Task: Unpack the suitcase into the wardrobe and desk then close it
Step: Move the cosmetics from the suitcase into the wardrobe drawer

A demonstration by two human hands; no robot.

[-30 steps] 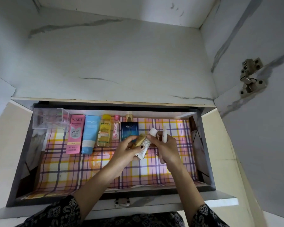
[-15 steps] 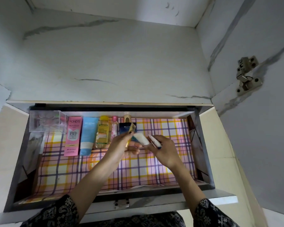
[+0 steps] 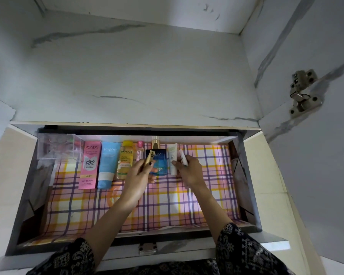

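Marble-patterned wardrobe shelf (image 3: 137, 76) fills the upper view, with a metal hinge (image 3: 302, 94) at right. Below it the drawer (image 3: 246, 175) stands pulled out, lined with plaid paper (image 3: 167, 211). Toiletries lie in a row along its back wall: a clear plastic box (image 3: 58, 145) in the left corner, then a pink Pond's BB cream carton (image 3: 89, 164), a blue tube (image 3: 108, 165), a yellow Garnier bottle (image 3: 125, 158), a small pink bottle (image 3: 139, 152), a blue perfume bottle (image 3: 160, 159) (gold cap) and a white tube (image 3: 172, 157). The left hand (image 3: 141, 175) has its grip closed on a gold tube (image 3: 148, 158), held over the perfume. The right hand (image 3: 189, 171) curls round a slim white stick (image 3: 182, 155), its fingertips at the white tube.
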